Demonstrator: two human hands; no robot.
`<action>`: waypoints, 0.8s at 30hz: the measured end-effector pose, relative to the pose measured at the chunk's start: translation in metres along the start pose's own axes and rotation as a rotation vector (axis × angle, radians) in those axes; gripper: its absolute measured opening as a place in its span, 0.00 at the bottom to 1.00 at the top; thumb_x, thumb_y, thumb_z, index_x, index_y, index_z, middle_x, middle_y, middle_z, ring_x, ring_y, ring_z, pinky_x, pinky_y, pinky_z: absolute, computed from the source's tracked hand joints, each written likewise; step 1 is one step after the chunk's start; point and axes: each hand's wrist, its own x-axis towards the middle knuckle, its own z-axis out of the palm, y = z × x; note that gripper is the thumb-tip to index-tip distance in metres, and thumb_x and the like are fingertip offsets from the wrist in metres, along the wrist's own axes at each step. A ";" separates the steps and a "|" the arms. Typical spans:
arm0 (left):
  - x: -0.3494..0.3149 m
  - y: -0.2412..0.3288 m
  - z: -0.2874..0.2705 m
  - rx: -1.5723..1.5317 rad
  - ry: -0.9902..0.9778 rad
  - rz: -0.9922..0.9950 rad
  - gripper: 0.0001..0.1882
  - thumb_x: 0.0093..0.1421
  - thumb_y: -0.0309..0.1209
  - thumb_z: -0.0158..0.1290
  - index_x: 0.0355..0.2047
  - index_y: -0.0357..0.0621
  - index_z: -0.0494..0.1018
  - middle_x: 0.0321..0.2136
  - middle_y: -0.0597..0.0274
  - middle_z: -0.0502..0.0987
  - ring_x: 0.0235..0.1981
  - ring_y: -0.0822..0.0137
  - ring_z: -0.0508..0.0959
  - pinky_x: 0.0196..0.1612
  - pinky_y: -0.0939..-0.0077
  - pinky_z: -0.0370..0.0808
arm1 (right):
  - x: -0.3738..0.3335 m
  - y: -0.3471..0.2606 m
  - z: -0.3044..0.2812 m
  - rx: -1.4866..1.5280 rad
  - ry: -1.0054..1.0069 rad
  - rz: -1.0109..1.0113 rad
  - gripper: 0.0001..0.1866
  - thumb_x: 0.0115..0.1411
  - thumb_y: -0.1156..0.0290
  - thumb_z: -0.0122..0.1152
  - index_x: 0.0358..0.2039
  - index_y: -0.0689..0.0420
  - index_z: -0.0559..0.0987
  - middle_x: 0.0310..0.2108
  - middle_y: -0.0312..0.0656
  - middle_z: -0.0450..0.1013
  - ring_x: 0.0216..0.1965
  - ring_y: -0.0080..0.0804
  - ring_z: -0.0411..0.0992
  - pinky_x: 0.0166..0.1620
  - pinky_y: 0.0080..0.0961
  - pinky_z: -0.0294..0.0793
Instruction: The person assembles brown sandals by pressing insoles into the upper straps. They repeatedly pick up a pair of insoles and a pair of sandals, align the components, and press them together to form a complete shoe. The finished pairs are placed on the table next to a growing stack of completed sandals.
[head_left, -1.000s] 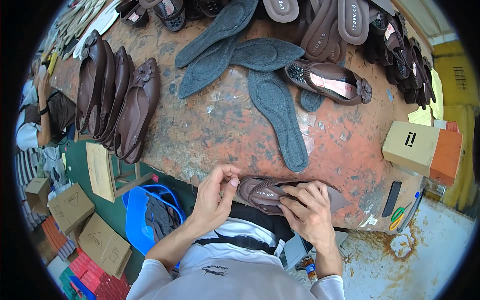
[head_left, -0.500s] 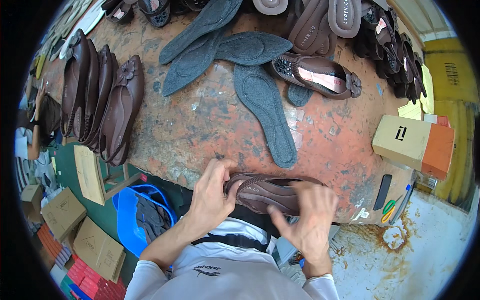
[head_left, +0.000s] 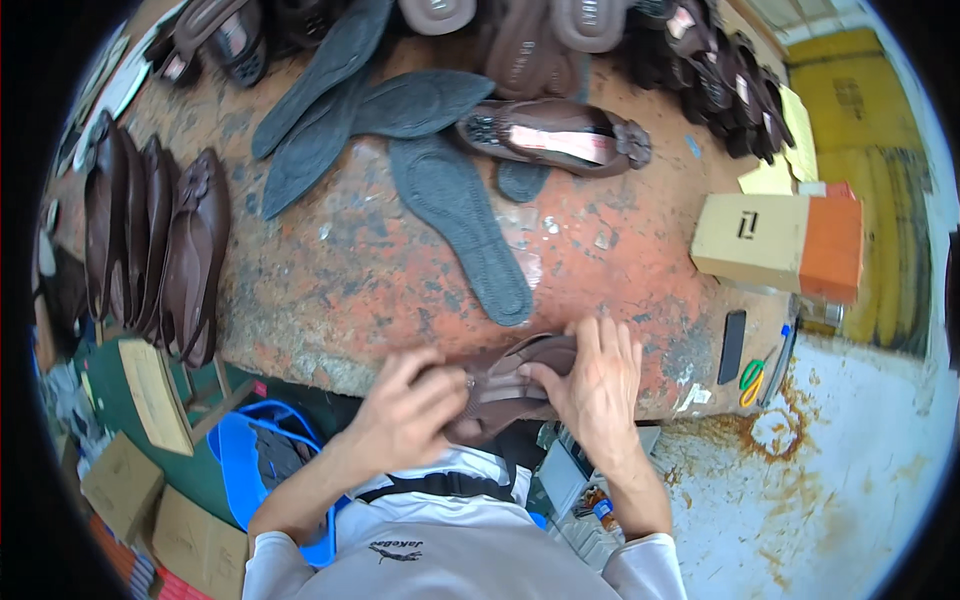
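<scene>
A brown shoe (head_left: 500, 390) is between the person's two hands, just on the near side of a single grey insole (head_left: 455, 225), whose narrow end points toward it. The right hand (head_left: 600, 385) grasps the shoe, its thumb pressed inside the opening and its fingers laid over the rim on the side facing that insole. The left hand (head_left: 410, 410), blurred, has its fingers curled at the shoe's left end; whether they grip it or only touch it, I cannot tell.

The single insole lies flat on the worn, paint-stained desk (head_left: 330, 290). Beyond it and to its left, three more grey insoles (head_left: 310, 160) overlap one another. Near its wide end, on the right, rests another brown shoe with a flower (head_left: 555, 115), a pale, red-marked strip inside it. Well to the left of the insole stands a row of dark brown shoes (head_left: 195, 255), packed side by side. Well to its right are a cream and orange box (head_left: 750, 235) and, on the box's near side, a flat black object (head_left: 732, 347) and scissors (head_left: 752, 382) with green and yellow handles. Left of the insole and below desk level, a blue bin (head_left: 225, 465) holds dark pieces.
</scene>
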 end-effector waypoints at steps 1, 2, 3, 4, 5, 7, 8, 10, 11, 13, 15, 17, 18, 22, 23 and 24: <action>-0.004 0.010 0.004 -0.018 -0.069 0.062 0.24 0.50 0.39 0.71 0.45 0.43 0.82 0.42 0.57 0.78 0.44 0.52 0.77 0.46 0.51 0.72 | 0.007 0.001 -0.004 0.024 -0.011 -0.006 0.24 0.56 0.64 0.79 0.48 0.58 0.77 0.41 0.46 0.73 0.45 0.49 0.74 0.46 0.47 0.72; -0.005 0.023 0.017 0.031 -0.105 0.085 0.22 0.51 0.43 0.70 0.42 0.45 0.83 0.43 0.59 0.78 0.46 0.52 0.76 0.45 0.52 0.71 | 0.010 -0.001 -0.007 0.048 -0.026 -0.010 0.22 0.58 0.66 0.77 0.47 0.58 0.77 0.41 0.47 0.74 0.44 0.48 0.75 0.44 0.48 0.74; -0.005 0.036 0.036 0.088 -0.134 0.098 0.21 0.51 0.47 0.68 0.40 0.47 0.84 0.44 0.62 0.78 0.47 0.52 0.74 0.45 0.53 0.70 | 0.012 -0.002 -0.007 0.077 -0.042 -0.028 0.19 0.59 0.67 0.75 0.47 0.59 0.77 0.42 0.47 0.74 0.42 0.48 0.76 0.42 0.48 0.76; -0.009 0.039 0.059 0.106 -0.199 0.091 0.24 0.52 0.49 0.67 0.44 0.48 0.84 0.43 0.61 0.79 0.46 0.52 0.73 0.46 0.54 0.69 | -0.002 -0.013 -0.011 0.087 0.007 -0.067 0.15 0.63 0.72 0.68 0.48 0.60 0.77 0.39 0.48 0.74 0.36 0.49 0.77 0.36 0.49 0.79; -0.012 0.044 0.083 0.117 -0.262 0.080 0.27 0.52 0.51 0.67 0.48 0.49 0.85 0.42 0.61 0.80 0.45 0.51 0.73 0.47 0.55 0.68 | -0.027 -0.028 -0.017 0.050 -0.037 -0.046 0.22 0.63 0.72 0.66 0.57 0.64 0.77 0.46 0.50 0.79 0.41 0.51 0.81 0.39 0.40 0.84; -0.009 0.051 0.110 0.159 -0.370 -0.052 0.22 0.62 0.48 0.59 0.50 0.49 0.83 0.42 0.61 0.81 0.46 0.50 0.69 0.47 0.52 0.64 | -0.087 -0.051 -0.013 0.052 -0.126 -0.027 0.37 0.64 0.63 0.68 0.69 0.69 0.70 0.63 0.60 0.75 0.60 0.60 0.78 0.58 0.49 0.82; -0.004 0.054 0.114 0.122 -0.281 -0.066 0.18 0.60 0.45 0.60 0.44 0.48 0.84 0.36 0.61 0.81 0.44 0.51 0.70 0.45 0.53 0.63 | -0.086 -0.052 -0.010 0.054 -0.148 0.006 0.42 0.64 0.58 0.68 0.71 0.71 0.67 0.68 0.62 0.69 0.65 0.61 0.73 0.63 0.55 0.75; 0.001 0.059 0.119 0.063 -0.219 -0.114 0.14 0.58 0.42 0.62 0.38 0.47 0.84 0.30 0.60 0.82 0.43 0.51 0.70 0.43 0.54 0.63 | -0.088 -0.052 -0.004 0.067 -0.198 0.070 0.51 0.65 0.49 0.67 0.75 0.74 0.61 0.77 0.68 0.58 0.76 0.65 0.62 0.74 0.67 0.61; 0.002 0.058 0.118 0.043 -0.253 -0.134 0.14 0.58 0.42 0.62 0.38 0.47 0.85 0.30 0.60 0.82 0.43 0.50 0.70 0.44 0.54 0.63 | -0.079 -0.049 0.004 0.075 -0.192 0.096 0.54 0.64 0.45 0.67 0.76 0.74 0.59 0.77 0.69 0.56 0.77 0.66 0.57 0.75 0.69 0.55; 0.005 0.059 0.113 0.042 -0.287 -0.157 0.14 0.58 0.41 0.61 0.38 0.46 0.85 0.29 0.59 0.82 0.43 0.50 0.71 0.44 0.53 0.63 | -0.041 -0.032 0.023 0.090 -0.180 0.137 0.60 0.63 0.37 0.66 0.77 0.75 0.56 0.79 0.72 0.50 0.81 0.67 0.47 0.77 0.74 0.43; 0.010 0.064 0.106 0.079 -0.285 -0.167 0.14 0.58 0.41 0.61 0.38 0.46 0.85 0.28 0.58 0.82 0.42 0.49 0.71 0.43 0.53 0.63 | -0.049 -0.032 0.020 0.138 -0.189 0.125 0.63 0.62 0.34 0.67 0.77 0.75 0.55 0.79 0.70 0.51 0.82 0.66 0.46 0.77 0.74 0.43; 0.000 0.055 0.111 0.152 -0.316 -0.087 0.14 0.59 0.42 0.61 0.37 0.46 0.85 0.28 0.58 0.82 0.41 0.50 0.71 0.44 0.54 0.63 | -0.079 -0.030 0.015 0.141 -0.188 0.069 0.64 0.62 0.32 0.65 0.77 0.74 0.56 0.79 0.68 0.52 0.82 0.65 0.47 0.77 0.74 0.43; 0.006 0.055 0.108 0.165 -0.295 -0.063 0.15 0.59 0.43 0.62 0.37 0.46 0.85 0.28 0.57 0.82 0.40 0.50 0.71 0.44 0.54 0.63 | -0.083 -0.032 0.015 0.191 -0.161 0.079 0.61 0.64 0.32 0.62 0.76 0.75 0.58 0.77 0.66 0.56 0.80 0.63 0.52 0.76 0.75 0.43; 0.012 0.061 0.111 0.121 -0.281 -0.128 0.22 0.61 0.49 0.63 0.46 0.45 0.86 0.37 0.54 0.86 0.43 0.46 0.72 0.44 0.48 0.64 | -0.004 -0.011 0.017 0.139 -0.314 0.127 0.56 0.66 0.34 0.61 0.70 0.77 0.62 0.71 0.69 0.61 0.74 0.64 0.58 0.77 0.73 0.41; 0.014 0.062 0.108 0.139 -0.195 -0.096 0.22 0.60 0.49 0.64 0.46 0.45 0.86 0.39 0.53 0.86 0.43 0.46 0.72 0.44 0.47 0.64 | -0.001 -0.013 0.013 0.147 -0.336 0.135 0.56 0.66 0.33 0.61 0.69 0.78 0.63 0.70 0.69 0.62 0.74 0.65 0.58 0.77 0.73 0.41; 0.013 0.063 0.110 0.138 -0.200 -0.095 0.24 0.59 0.50 0.66 0.45 0.44 0.85 0.43 0.50 0.85 0.43 0.45 0.73 0.44 0.46 0.64 | 0.001 -0.014 0.009 0.154 -0.357 0.142 0.55 0.65 0.33 0.61 0.68 0.78 0.64 0.69 0.69 0.62 0.73 0.66 0.59 0.77 0.73 0.42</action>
